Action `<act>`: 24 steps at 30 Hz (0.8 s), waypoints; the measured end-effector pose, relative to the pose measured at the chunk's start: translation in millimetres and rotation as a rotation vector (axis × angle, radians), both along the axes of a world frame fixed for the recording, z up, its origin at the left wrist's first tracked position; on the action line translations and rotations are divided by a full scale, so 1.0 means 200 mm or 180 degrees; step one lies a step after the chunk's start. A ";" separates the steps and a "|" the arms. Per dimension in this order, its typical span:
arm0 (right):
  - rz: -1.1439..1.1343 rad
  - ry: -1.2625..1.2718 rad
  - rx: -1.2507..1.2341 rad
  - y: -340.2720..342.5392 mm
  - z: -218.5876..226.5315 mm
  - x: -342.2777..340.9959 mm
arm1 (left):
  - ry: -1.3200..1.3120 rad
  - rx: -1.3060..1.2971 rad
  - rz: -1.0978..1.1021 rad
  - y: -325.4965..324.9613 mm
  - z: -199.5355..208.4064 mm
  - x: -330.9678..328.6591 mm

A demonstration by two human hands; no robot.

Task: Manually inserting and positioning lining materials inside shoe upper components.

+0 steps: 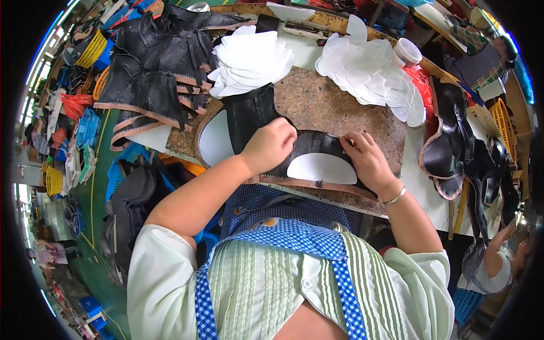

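A black leather shoe upper (321,139) with a tan lower edge lies before me on the work board. On its front part rests a white half-moon piece (323,169), and a second pale rounded piece (216,139) lies at its left end. My left hand (269,146) is closed at the middle of the upper, its fingertips tucked against the leather and partly hidden. At the upper's right end my right hand (368,161) pinches the top edge between thumb and fingers.
Beyond the speckled brown board (334,113) lie two piles of white cut pieces, one left (252,59) and one right (368,73). Stacked black uppers (153,68) cover the far left; more black uppers (450,141) hang at the right. A white tub (407,51) stands behind the right pile.
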State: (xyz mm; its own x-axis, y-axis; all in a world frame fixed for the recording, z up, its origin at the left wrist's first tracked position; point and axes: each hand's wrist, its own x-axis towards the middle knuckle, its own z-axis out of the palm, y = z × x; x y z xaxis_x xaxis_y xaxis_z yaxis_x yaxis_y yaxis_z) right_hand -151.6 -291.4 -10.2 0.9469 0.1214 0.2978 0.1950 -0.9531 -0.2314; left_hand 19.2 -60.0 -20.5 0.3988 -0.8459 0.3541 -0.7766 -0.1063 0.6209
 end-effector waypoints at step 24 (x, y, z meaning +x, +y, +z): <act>-0.0283 0.0698 0.1476 0.36 0.01 0.25 | -0.0648 0.0578 0.0365 0.23 0.03 -0.37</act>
